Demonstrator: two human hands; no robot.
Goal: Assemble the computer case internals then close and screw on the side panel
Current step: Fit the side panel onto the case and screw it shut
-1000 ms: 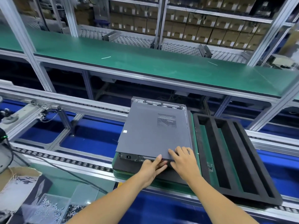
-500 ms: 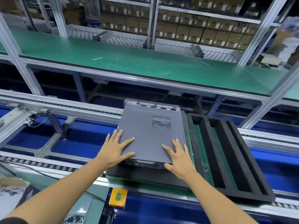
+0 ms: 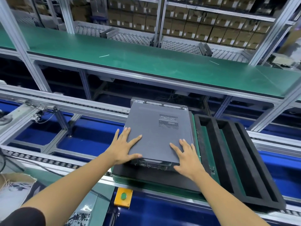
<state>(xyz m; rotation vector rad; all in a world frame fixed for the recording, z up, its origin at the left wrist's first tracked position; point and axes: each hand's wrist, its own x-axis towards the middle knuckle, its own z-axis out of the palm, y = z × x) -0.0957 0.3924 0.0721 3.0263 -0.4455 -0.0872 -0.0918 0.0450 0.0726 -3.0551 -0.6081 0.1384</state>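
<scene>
A grey computer case (image 3: pixel 156 131) lies flat on a black foam pad (image 3: pixel 146 174) on a green pallet on the conveyor. Its grey side panel, with a perforated vent (image 3: pixel 168 122) near the far right, covers the top. My left hand (image 3: pixel 125 146) lies flat on the panel's near left corner, fingers spread. My right hand (image 3: pixel 187 157) presses flat on the near right corner, fingers straight. The case's rear ports show at the near edge between my hands.
A black foam tray (image 3: pixel 239 160) with long slots lies right of the case. A yellow box with a green button (image 3: pixel 123 196) sits at the conveyor's near edge. Bags of screws (image 3: pixel 78 216) lie at lower left. A green shelf (image 3: pixel 146 61) spans behind.
A second ago both hands were together at the panel's near edge. My left hand moved to the near left corner, my right to the near right; both now lie flat.
</scene>
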